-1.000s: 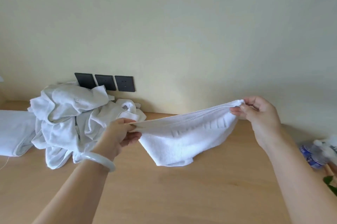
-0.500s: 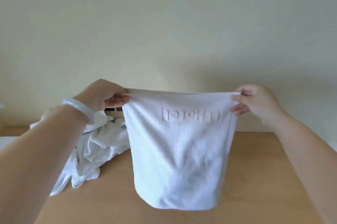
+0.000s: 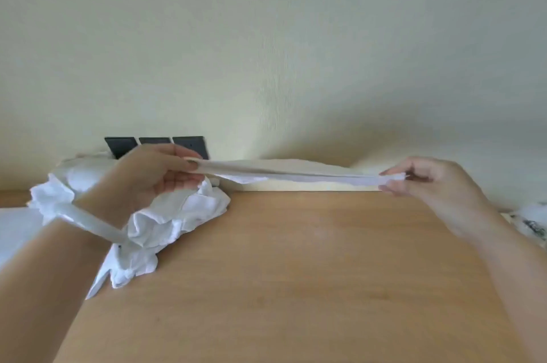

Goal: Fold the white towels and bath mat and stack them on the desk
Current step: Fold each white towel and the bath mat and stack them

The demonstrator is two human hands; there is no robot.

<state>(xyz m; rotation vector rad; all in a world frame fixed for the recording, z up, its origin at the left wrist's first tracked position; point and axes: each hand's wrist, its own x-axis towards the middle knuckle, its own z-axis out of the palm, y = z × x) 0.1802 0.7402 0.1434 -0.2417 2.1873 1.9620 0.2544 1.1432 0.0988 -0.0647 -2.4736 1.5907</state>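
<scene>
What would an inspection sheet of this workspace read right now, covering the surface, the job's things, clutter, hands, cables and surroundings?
Surface: light wood desk, set against the wall.
Job's things: white towel stretched flat between both hands above the desk's far edge, seen edge-on; crumpled pile of white towels on the desk at left; flat white cloth at the far left, partly out of view.
Clutter: blurred white and dark thing at the right edge, cannot tell what.
Hands: left hand pinches the towel's left end, pale bangle on its wrist; right hand pinches the right end.
Cables: nothing seen.
Surroundings: pale wall; three dark wall plates behind the pile.
</scene>
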